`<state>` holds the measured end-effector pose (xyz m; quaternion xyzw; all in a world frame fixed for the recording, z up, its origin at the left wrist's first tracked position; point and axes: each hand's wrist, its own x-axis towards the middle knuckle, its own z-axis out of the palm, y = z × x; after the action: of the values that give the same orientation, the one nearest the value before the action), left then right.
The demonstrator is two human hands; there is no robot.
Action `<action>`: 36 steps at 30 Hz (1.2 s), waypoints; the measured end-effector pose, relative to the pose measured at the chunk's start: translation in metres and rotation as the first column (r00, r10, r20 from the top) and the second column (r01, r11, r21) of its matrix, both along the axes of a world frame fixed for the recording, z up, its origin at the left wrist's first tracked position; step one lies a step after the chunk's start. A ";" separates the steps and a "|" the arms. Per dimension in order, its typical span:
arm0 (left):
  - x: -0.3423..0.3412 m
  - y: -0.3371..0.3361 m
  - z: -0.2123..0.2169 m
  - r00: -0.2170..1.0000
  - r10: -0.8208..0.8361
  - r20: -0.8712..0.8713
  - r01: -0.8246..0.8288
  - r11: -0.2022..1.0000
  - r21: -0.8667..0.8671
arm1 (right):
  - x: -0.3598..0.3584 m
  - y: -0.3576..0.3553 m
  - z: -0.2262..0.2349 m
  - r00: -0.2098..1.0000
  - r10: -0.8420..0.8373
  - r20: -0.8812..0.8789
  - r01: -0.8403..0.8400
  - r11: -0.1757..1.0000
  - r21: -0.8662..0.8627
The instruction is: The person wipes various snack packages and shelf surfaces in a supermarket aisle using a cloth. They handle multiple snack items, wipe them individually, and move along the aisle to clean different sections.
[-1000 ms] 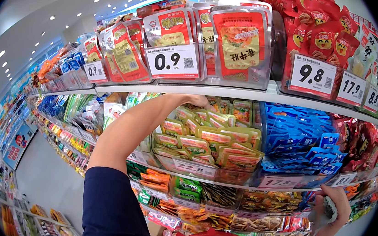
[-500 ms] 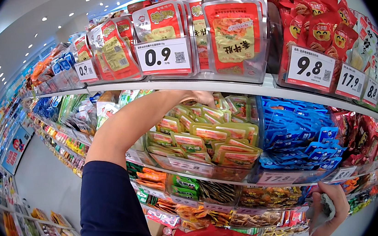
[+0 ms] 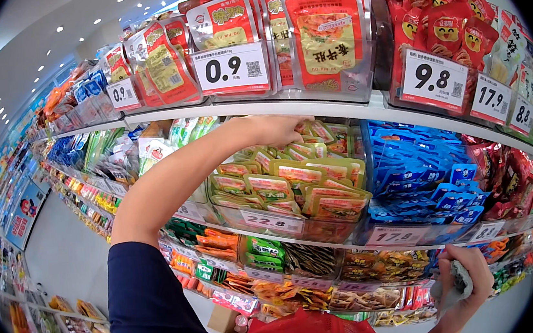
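Note:
My left hand point(image 3: 277, 129) reaches under the upper shelf into a clear bin of green-edged snack packets point(image 3: 273, 188). Its fingers bend down over packets at the back, seemingly gripping one; the fingertips are partly hidden. The packets lie in uneven, leaning stacks. At the lower right, my right hand point(image 3: 474, 272) is closed around a crumpled grey cloth point(image 3: 455, 283), below the edge of the shelf and away from the goods.
The white upper shelf point(image 3: 234, 109) runs just above my left hand, carrying red pouches point(image 3: 326, 40). Beside the green-edged packets is a bin of blue packets point(image 3: 416, 160). Lower shelves hold more snacks. A price tag point(image 3: 272, 221) fronts the bin. An aisle floor point(image 3: 68, 252) lies left.
My left hand has come slightly lower and more into sight below the upper shelf, still among the packets. The right hand keeps the cloth, nearly in place. The view has shifted a little.

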<state>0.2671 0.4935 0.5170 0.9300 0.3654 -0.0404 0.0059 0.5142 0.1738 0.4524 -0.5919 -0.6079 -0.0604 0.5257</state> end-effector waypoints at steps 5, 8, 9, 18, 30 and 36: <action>-0.016 -0.017 -0.013 0.981 -0.195 0.016 0.187 0.956 0.227 | -0.007 0.003 -0.002 0.999 -0.001 0.043 -0.001 0.999 0.035; -0.023 -0.028 -0.013 0.970 -0.228 -0.086 0.243 0.897 0.368 | -0.008 0.005 -0.003 0.999 0.023 0.044 -0.024 1.000 0.019; -0.028 -0.031 -0.015 0.974 -0.213 -0.078 0.226 0.900 0.373 | -0.008 0.009 -0.004 0.998 0.046 0.049 -0.046 0.999 0.007; -0.063 -0.078 0.006 0.926 -0.254 0.277 0.073 0.845 0.530 | -0.008 0.013 -0.009 0.989 0.137 0.060 -0.138 0.990 0.009; -0.086 -0.186 0.030 0.411 0.301 0.861 0.043 0.936 -0.349 | -0.060 0.084 0.047 0.839 0.539 -0.075 -0.527 0.839 0.136; -0.082 -0.212 0.017 0.385 0.424 0.820 0.050 0.877 -0.477 | -0.091 0.110 0.058 0.732 0.668 -0.131 -0.679 0.732 -0.061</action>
<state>0.1848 0.2816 0.5336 0.7247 0.3896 0.3927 0.4109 0.4231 0.2834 0.5104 -0.3604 -0.7562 0.1960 0.5098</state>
